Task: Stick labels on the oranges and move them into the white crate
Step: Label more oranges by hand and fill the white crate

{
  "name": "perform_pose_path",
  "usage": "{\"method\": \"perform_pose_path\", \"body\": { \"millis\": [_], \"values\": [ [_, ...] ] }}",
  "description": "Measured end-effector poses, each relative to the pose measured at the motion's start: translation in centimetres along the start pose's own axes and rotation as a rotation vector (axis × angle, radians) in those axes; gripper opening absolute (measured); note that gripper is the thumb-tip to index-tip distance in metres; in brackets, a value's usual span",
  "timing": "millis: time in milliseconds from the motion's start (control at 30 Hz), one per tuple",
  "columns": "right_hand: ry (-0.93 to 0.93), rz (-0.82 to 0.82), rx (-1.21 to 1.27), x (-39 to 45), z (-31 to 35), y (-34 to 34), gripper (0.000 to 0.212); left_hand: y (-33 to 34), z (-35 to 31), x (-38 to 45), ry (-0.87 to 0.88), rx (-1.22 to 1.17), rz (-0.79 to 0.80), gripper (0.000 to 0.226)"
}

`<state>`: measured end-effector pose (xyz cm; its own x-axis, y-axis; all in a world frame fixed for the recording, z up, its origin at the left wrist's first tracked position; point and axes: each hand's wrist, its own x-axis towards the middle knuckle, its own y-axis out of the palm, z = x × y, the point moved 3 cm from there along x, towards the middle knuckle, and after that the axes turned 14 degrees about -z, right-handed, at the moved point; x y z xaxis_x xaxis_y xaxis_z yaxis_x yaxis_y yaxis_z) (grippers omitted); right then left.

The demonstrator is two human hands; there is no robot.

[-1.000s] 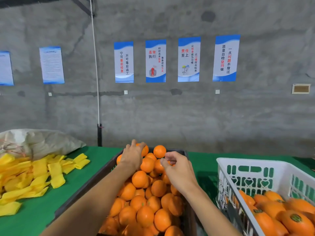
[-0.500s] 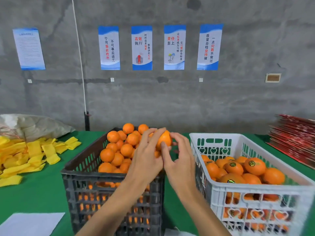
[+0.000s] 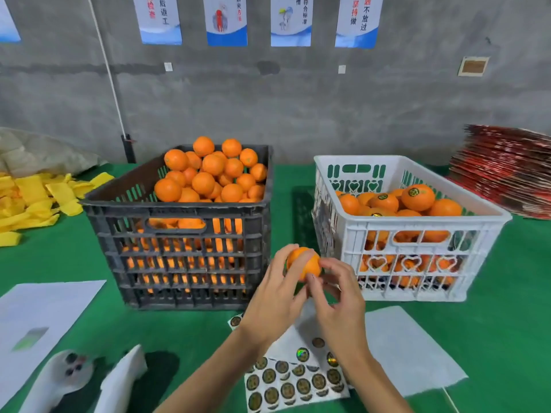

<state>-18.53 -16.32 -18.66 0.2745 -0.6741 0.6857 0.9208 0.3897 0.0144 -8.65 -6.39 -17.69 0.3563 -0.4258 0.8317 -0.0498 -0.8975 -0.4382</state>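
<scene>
My left hand (image 3: 275, 296) grips one orange (image 3: 307, 262) in the air in front of the gap between the two crates. My right hand (image 3: 340, 296) touches the orange's near side with curled fingers; any label between them is hidden. The black crate (image 3: 185, 234) at the centre left is heaped with unlabelled oranges. To its right, the white crate (image 3: 417, 228) holds several oranges with round dark labels. A sheet of round labels (image 3: 295, 383) lies on the green table below my hands.
Yellow foam sleeves (image 3: 32, 201) are piled at the far left beside a sack. Red flat cartons (image 3: 510, 171) are stacked at the far right. White paper sheets (image 3: 41, 317) and used backing sheets (image 3: 77, 380) lie at the front left on the green table (image 3: 507, 293).
My hands lifted an orange out of the black crate and brought it down and toward me, in front of the crates. The camera has tilted down, showing the label sheets.
</scene>
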Motion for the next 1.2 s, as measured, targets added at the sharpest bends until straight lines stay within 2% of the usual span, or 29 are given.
{"method": "perform_pose_path", "body": {
  "millis": [100, 267, 333, 400, 467, 533, 767, 833, 967, 1100, 1200],
  "values": [
    [0.068, 0.128, -0.078, -1.6, -2.9, -1.0, 0.027, 2.1, 1.2, -3.2, -0.129, -0.003, 0.118, 0.054],
    [0.200, 0.381, -0.147, -2.0, -4.8, -1.8, 0.030, 3.8, 2.6, -5.3, -0.229, 0.062, 0.238, 0.048],
    [0.253, 0.531, -0.175, -2.3, -5.0, -2.4, 0.030, 4.2, 2.9, -5.2, -0.248, 0.086, 0.272, 0.048],
    [0.259, 0.711, -0.245, -3.1, -5.5, -3.3, 0.055, 4.6, 3.3, -5.1, -0.272, 0.105, 0.304, 0.049],
    [0.236, 0.804, -0.312, -3.8, -6.3, -4.1, 0.078, 5.0, 3.9, -4.8, -0.287, 0.101, 0.333, 0.049],
    [0.211, 0.809, -0.351, -3.8, -6.8, -4.2, 0.078, 5.5, 4.7, -4.5, -0.265, 0.096, 0.363, 0.049],
    [0.044, 0.781, -0.416, -3.7, -6.4, -3.9, 0.051, 5.7, 6.1, -5.1, -0.343, -0.014, 0.314, 0.048],
    [0.103, 0.693, -0.359, -3.7, -6.5, -3.9, 0.036, 5.7, 6.2, -5.2, -0.340, -0.030, 0.299, 0.048],
    [0.357, 0.596, -0.229, -3.8, -6.9, -3.9, 0.013, 5.8, 6.0, -5.2, -0.323, -0.028, 0.281, 0.050],
    [0.521, 0.579, -0.116, -3.6, -6.7, -3.7, 0.009, 5.8, 6.1, -5.3, -0.323, -0.028, 0.277, 0.050],
    [0.576, 0.570, -0.070, -3.6, -6.5, -3.8, 0.009, 5.7, 6.0, -5.4, -0.322, -0.023, 0.271, 0.052]
  ]
}}
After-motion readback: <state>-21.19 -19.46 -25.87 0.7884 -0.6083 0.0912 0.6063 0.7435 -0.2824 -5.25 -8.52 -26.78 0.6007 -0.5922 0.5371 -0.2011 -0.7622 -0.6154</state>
